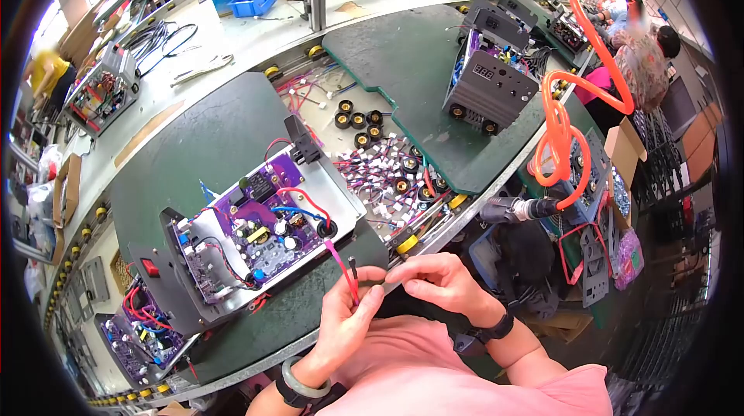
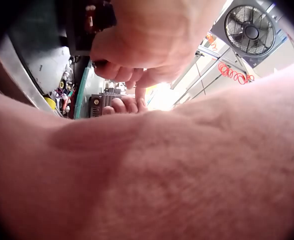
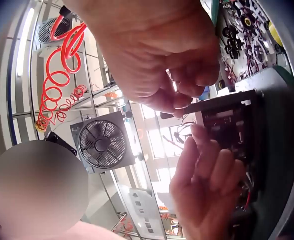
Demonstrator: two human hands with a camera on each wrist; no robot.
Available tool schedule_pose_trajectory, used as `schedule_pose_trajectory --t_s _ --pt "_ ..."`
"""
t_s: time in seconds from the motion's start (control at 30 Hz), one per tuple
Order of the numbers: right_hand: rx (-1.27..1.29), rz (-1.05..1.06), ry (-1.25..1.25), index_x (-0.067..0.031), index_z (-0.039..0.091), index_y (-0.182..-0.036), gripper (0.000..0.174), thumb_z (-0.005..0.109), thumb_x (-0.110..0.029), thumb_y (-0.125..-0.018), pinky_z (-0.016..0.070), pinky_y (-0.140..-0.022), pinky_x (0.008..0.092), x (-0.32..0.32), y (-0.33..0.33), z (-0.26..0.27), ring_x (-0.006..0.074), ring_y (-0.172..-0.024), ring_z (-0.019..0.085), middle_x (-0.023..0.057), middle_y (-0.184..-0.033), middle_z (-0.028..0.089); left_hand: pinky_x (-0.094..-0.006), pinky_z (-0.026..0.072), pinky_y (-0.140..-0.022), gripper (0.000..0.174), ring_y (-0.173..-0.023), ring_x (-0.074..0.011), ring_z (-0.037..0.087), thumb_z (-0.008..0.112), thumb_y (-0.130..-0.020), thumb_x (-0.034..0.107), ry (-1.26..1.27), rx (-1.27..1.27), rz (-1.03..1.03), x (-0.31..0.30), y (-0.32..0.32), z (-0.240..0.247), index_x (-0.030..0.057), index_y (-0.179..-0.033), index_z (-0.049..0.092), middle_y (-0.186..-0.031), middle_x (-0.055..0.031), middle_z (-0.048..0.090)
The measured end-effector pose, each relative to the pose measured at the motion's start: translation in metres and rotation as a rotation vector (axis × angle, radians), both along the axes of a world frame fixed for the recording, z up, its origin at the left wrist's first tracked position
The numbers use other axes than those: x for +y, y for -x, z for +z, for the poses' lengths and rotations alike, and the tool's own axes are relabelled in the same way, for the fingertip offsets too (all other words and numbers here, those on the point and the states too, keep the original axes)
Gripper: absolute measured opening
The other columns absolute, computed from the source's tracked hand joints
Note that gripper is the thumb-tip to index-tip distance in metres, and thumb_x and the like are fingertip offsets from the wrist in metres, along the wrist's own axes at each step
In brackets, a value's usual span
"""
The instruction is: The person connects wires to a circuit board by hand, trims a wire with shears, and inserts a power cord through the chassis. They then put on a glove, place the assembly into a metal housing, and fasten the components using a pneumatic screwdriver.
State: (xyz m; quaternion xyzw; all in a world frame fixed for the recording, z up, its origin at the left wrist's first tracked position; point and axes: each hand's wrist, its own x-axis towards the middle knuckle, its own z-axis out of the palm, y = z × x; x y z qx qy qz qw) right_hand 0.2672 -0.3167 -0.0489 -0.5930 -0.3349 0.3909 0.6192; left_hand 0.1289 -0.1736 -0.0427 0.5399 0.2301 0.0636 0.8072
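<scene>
My left hand (image 1: 345, 319) holds a red wire lead (image 1: 342, 265) between thumb and fingers, and a thin black end (image 1: 353, 263) sticks up beside it. The lead runs up toward an open chassis (image 1: 341, 187) with a purple circuit board (image 1: 267, 218), left of the hands. Close to the left fingertips is my right hand (image 1: 446, 284), its thumb and forefinger brought together and the other fingers curled. In the right wrist view that right hand (image 3: 157, 55) faces the left hand (image 3: 207, 175); I cannot tell whether it pinches anything.
White connectors with wires (image 1: 384, 183) and several black round sockets (image 1: 360, 123) lie beyond the chassis. Another unit (image 1: 492, 86) stands on the green board at right. An orange coiled hose (image 1: 554, 137) hangs to a power driver (image 1: 511, 209). Lower left sits another purple board (image 1: 147, 334).
</scene>
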Motion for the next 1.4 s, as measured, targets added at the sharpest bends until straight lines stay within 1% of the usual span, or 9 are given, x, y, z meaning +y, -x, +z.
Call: schedule_pose_trajectory --t_s 0.57,0.63,0.77,0.83,0.93,1.07,1.13,1.23,1.4 --pt "0.02 0.237 0.016 -0.0031 0.065 -0.12 0.032 0.065 -0.011 -0.089 0.0365 -0.055 0.0233 0.017 0.015 -0.01 0.0039 -0.061 0.045 -0.0028 -0.07 0.057 -0.0223 0.0434 -0.071 0.03 -0.08 -0.0043 0.053 0.059 -0.098 0.026 0.06 0.077 0.037 0.012 0.015 -0.014 -0.0025 -0.099 0.067 -0.088 -0.0001 0.065" --pt "-0.1 0.255 -0.011 -0.0034 0.065 -0.121 0.034 0.065 -0.01 -0.088 0.0395 -0.056 0.0238 0.017 0.015 -0.01 0.0051 -0.061 0.047 -0.0008 -0.071 0.059 -0.021 0.0204 -0.047 0.028 -0.053 -0.0006 0.031 0.059 -0.097 0.026 0.038 0.033 0.046 0.012 0.014 -0.011 -0.0008 -0.1 0.065 -0.063 0.0094 0.045" --pt "-0.164 0.273 -0.026 -0.004 0.063 -0.123 0.037 0.066 -0.008 -0.087 0.0419 -0.057 0.0234 0.017 0.015 -0.002 0.0058 -0.061 0.049 0.0005 -0.073 0.06 -0.0215 0.0196 -0.047 0.027 -0.052 -0.0011 0.029 0.06 -0.097 0.026 0.115 0.014 0.038 0.014 0.017 -0.007 -0.0005 -0.1 0.065 -0.062 0.0096 0.043" --pt "-0.132 0.313 -0.008 -0.0041 0.062 -0.125 0.039 0.066 -0.006 -0.086 0.0427 -0.057 0.0232 0.016 0.015 0.002 0.0058 -0.061 0.049 0.0007 -0.074 0.06 -0.0188 0.0304 -0.052 0.03 -0.059 -0.0003 0.041 0.06 -0.097 0.027 0.204 0.024 -0.018 0.019 0.022 -0.01 -0.0016 -0.103 0.066 -0.071 0.0059 0.056" --pt "-0.173 0.327 -0.016 -0.0058 0.061 -0.126 0.042 0.066 -0.004 -0.085 0.0431 -0.056 0.0233 0.018 0.017 0.004 0.0055 -0.061 0.05 0.0014 -0.073 0.06 -0.0197 0.0211 -0.047 0.029 -0.052 0.0003 0.031 0.06 -0.096 0.027 0.298 0.002 0.003 0.02 0.023 -0.01 -0.0012 -0.102 0.066 -0.064 0.0089 0.049" --pt "-0.218 0.333 -0.011 -0.0066 0.064 -0.119 0.037 0.066 -0.003 -0.082 0.0455 -0.056 0.0257 0.021 0.019 0.008 0.0098 -0.059 0.054 0.0027 -0.071 0.06 -0.0199 0.0246 -0.049 0.025 -0.054 0.0001 0.033 0.064 -0.093 0.024 0.335 0.038 0.004 0.021 0.021 -0.001 -0.0005 -0.094 0.066 -0.064 0.0089 0.047" --pt "-0.572 0.353 -0.04 -0.0086 0.065 -0.114 0.034 0.066 -0.005 -0.08 0.0479 -0.055 0.0304 0.022 0.019 0.006 0.0181 -0.058 0.058 0.0043 -0.069 0.058 -0.0197 0.0277 -0.05 0.023 -0.057 -0.0001 0.037 0.07 -0.089 0.023 -0.083 0.116 -0.072 0.015 0.018 0.003 0.0012 -0.085 0.063 -0.065 0.009 0.047" --pt "-0.904 0.308 -0.072 -0.0107 0.064 -0.112 0.033 0.066 -0.009 -0.079 0.049 -0.056 0.0355 0.023 0.019 0.006 0.0243 -0.061 0.06 0.0047 -0.071 0.057 -0.0196 0.0325 -0.052 0.024 -0.06 -0.0009 0.041 0.074 -0.086 0.021 -0.157 0.088 -0.076 0.015 0.02 0.003 0.0023 -0.08 0.06 -0.067 0.008 0.05" --pt "-1.013 0.295 -0.068 -0.0129 0.063 -0.113 0.034 0.065 -0.012 -0.079 0.0477 -0.054 0.0363 0.027 0.024 0.009 0.0231 -0.061 0.059 0.0032 -0.07 0.054 -0.02 0.0372 -0.056 0.022 -0.063 -0.0018 0.044 0.064 -0.094 0.018 0.04 0.037 0.021 0.017 0.024 -0.002 0.0016 -0.08 0.06 -0.069 0.0068 0.052"
